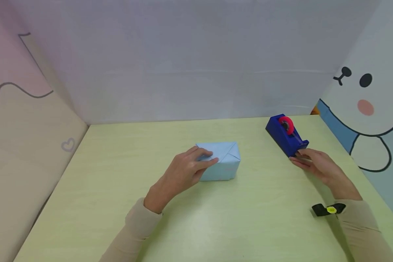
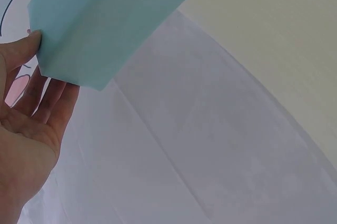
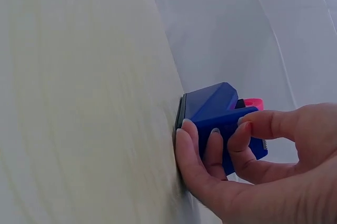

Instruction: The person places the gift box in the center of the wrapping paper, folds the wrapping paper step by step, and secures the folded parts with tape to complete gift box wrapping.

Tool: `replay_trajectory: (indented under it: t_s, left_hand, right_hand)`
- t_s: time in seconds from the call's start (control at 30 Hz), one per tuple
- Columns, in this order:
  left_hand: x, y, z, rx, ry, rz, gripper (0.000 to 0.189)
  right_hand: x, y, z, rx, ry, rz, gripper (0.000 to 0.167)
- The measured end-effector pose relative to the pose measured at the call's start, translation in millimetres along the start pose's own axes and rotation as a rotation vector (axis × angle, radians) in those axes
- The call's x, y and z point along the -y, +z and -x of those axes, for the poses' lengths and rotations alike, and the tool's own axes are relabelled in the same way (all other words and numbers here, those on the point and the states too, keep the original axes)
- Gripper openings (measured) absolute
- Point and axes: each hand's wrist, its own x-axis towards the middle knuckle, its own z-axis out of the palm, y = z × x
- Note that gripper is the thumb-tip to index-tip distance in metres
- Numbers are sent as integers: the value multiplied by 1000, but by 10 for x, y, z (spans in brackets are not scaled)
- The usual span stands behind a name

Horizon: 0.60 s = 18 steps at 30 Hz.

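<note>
A box wrapped in light blue paper (image 1: 221,169) sits mid-table, its folded end flaps on top. My left hand (image 1: 186,169) grips its left end, two fingers across the top. In the left wrist view the thumb (image 2: 34,45) presses one edge of the wrapped box (image 2: 116,23); other fingertips are hidden behind it. At the back right stands a blue tape dispenser (image 1: 280,136) with a red-cored roll (image 1: 286,124). My right hand (image 1: 319,165) is at its cutter end, thumb and index pinched together at the tape's end; the clear strip is hard to make out. Its other fingers (image 3: 213,153) touch the dispenser (image 3: 210,103).
The pale yellow-green table (image 1: 85,203) ends at a white back wall (image 1: 196,62). Side panels with cartoon drawings flank it, a white animal face (image 1: 357,105) on the right one. A black strap with a yellow spot (image 1: 329,210) is by the right cuff.
</note>
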Motion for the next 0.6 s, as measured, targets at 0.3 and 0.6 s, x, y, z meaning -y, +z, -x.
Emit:
replay_trajectory:
  t_s: [0.3,0.6]
  left_hand:
    - [-12,-4,-4,-10,0,-2,33]
    - [-15,-9,-14,-22,5,-4,30]
  right_hand:
    - [39,99,15,-18,-32,305,53]
    - [59,225,57,-36,-88,590,50]
